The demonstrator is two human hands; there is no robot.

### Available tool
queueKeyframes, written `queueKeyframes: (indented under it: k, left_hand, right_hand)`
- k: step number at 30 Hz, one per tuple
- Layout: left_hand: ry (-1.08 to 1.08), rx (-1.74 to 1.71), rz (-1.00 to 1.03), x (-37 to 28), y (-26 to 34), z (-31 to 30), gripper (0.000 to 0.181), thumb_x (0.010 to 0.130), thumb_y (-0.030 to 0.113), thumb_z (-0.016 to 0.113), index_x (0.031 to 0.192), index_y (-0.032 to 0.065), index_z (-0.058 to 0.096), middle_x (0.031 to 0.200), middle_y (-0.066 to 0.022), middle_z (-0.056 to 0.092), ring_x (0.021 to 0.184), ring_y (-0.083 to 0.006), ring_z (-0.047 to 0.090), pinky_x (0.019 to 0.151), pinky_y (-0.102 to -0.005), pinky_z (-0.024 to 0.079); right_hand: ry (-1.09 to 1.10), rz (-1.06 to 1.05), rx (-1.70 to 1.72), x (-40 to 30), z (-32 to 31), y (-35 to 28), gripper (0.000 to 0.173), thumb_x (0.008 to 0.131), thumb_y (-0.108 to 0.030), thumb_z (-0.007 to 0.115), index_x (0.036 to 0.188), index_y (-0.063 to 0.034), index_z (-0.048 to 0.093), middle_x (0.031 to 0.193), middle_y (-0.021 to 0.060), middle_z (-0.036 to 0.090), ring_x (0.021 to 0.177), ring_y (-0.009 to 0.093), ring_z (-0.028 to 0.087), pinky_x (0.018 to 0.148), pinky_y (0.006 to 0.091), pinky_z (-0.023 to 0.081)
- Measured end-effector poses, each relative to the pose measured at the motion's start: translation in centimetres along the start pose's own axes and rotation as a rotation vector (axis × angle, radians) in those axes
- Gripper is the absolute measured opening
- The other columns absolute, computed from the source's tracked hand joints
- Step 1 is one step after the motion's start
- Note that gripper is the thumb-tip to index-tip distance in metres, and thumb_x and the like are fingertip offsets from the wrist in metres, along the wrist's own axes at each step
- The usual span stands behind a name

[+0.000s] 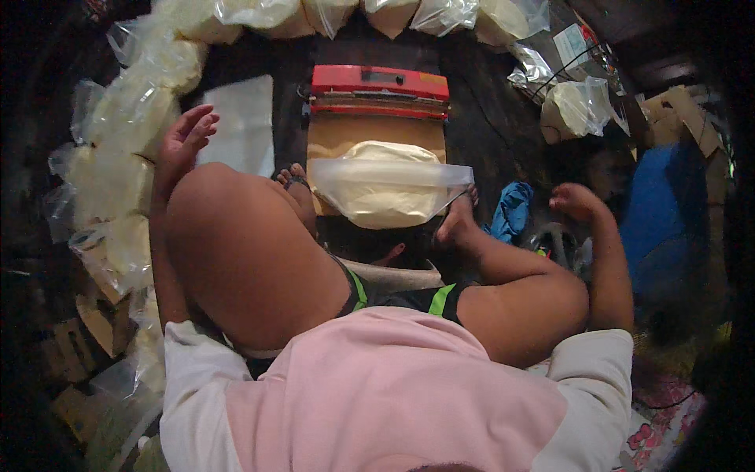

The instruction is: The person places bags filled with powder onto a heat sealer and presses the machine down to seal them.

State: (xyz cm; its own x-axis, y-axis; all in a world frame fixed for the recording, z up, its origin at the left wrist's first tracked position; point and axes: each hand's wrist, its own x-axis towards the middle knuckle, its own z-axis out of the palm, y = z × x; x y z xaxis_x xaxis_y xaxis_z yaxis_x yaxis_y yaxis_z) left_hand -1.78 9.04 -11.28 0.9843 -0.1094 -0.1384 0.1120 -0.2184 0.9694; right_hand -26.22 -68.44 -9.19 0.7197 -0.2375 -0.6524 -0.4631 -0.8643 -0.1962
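Observation:
My left hand (pixel 186 138) is raised above my left knee with its fingers apart and nothing in it. It is nearest to a flat pale sheet (pixel 242 124) on the dark floor. My right hand (pixel 572 199) hangs beyond my right knee, fingers curled inward, so I cannot see into its palm. Between my feet, a clear plastic bag (pixel 383 197) of pale yellow contents rests on a brown cardboard piece (pixel 377 131). Neither hand touches this bag. Just behind it stands a red impulse bag sealer (pixel 380 88).
Filled clear bags (pixel 127 121) curve around the left and far sides. Another filled bag (pixel 572 109) stands at the far right, near a dark cable. Blue cloth (pixel 512 209) lies beside my right foot. A blue panel (pixel 657 212) and cardboard (pixel 678 112) are farther right.

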Motion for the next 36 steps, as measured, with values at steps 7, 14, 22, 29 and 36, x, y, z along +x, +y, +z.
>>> queueKeyframes:
  k: [7, 14, 22, 29, 36]
  left_hand:
    - [0.043, 0.108, 0.324, -9.2, 11.6, -0.9, 0.045, 0.101, 0.031, 0.069, 0.135, 0.0032, 0.063, 0.127, -0.0088, 0.069, 0.116, -0.0172, 0.063, 0.103, -0.0312, 0.045]
    - [-0.022, 0.475, 0.383, -15.7, 14.7, 4.0, 0.034, 0.1, 0.024, 0.07, 0.124, 0.0006, 0.069, 0.119, -0.0087, 0.073, 0.111, -0.0176, 0.066, 0.099, -0.034, 0.051]
    - [-0.248, 0.602, 0.45, -10.3, 10.3, 10.8, 0.033, 0.098, 0.023, 0.071, 0.123, 0.0011, 0.069, 0.114, -0.0148, 0.075, 0.11, -0.026, 0.071, 0.097, -0.0368, 0.053]
    - [-0.624, 0.942, 0.261, -3.8, 4.1, 19.5, 0.032, 0.103, 0.024, 0.059, 0.125, 0.0021, 0.067, 0.118, -0.0239, 0.071, 0.115, -0.0403, 0.066, 0.1, -0.045, 0.051]
    - [-0.67, 1.146, 0.303, -4.9, -7.4, 27.0, 0.075, 0.104, 0.044, 0.054, 0.158, -0.0028, 0.031, 0.165, -0.025, 0.03, 0.154, -0.0426, 0.026, 0.124, -0.0563, 0.025]
  right_hand:
    - [0.378, -0.665, 0.274, -0.5, 0.6, -17.5, 0.028, 0.095, -0.027, 0.072, 0.107, -0.0012, 0.072, 0.103, 0.0186, 0.074, 0.098, 0.03, 0.072, 0.088, 0.0407, 0.054]
    - [-0.059, -0.617, -0.222, 6.6, 5.6, -18.7, 0.051, 0.094, -0.043, 0.071, 0.119, 0.0017, 0.072, 0.112, 0.025, 0.073, 0.107, 0.037, 0.071, 0.092, 0.0439, 0.054]
    - [0.097, -0.58, -0.056, 5.5, 6.7, -18.4, 0.039, 0.095, -0.03, 0.074, 0.12, -0.0004, 0.069, 0.099, 0.019, 0.073, 0.09, 0.031, 0.071, 0.081, 0.0412, 0.054]
    - [0.39, -0.627, 0.16, 4.0, 9.6, -20.1, 0.034, 0.097, -0.023, 0.068, 0.122, 0.0002, 0.07, 0.107, 0.0222, 0.074, 0.103, 0.037, 0.072, 0.093, 0.0423, 0.056]
    - [0.455, -0.552, -0.214, 7.0, 20.4, -23.6, 0.06, 0.101, -0.033, 0.06, 0.152, -0.0046, 0.044, 0.158, 0.0202, 0.044, 0.145, 0.042, 0.041, 0.12, 0.0505, 0.033]
